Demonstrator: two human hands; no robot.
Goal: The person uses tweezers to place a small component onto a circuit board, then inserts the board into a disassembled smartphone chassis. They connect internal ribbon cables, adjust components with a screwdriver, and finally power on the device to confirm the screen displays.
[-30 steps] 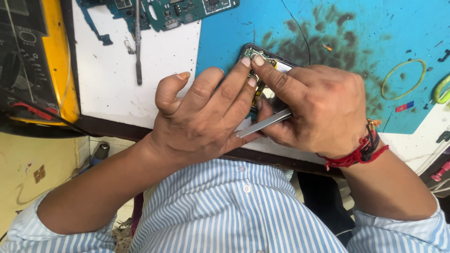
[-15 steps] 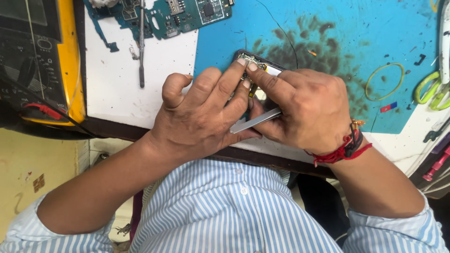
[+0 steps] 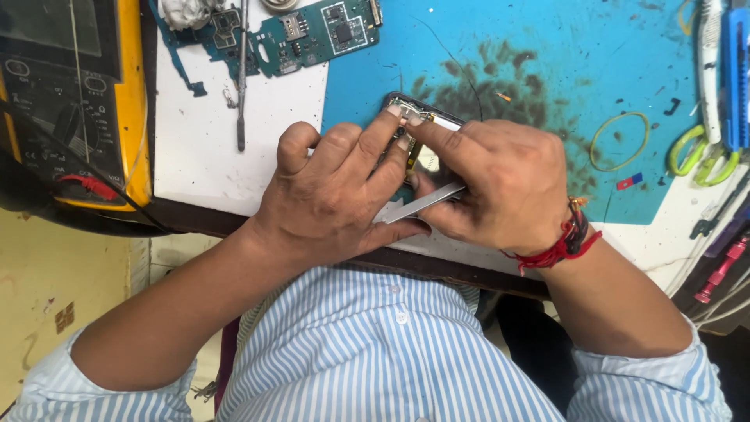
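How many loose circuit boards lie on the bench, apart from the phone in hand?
1: a green circuit board lies at the top of the white mat, left of the blue mat. Others may be hidden under the hands or beyond the frame.

A white workbench (image 3: pixel 205 168) carries a stained blue mat (image 3: pixel 547 47). On the bench lie green circuit boards (image 3: pixel 312 35), a thin screwdriver (image 3: pixel 242 86) and a yellow multimeter (image 3: pixel 70 101); a yellow rubber band (image 3: pixel 592 144) and an opened phone (image 3: pixel 418 117) lie on the mat.
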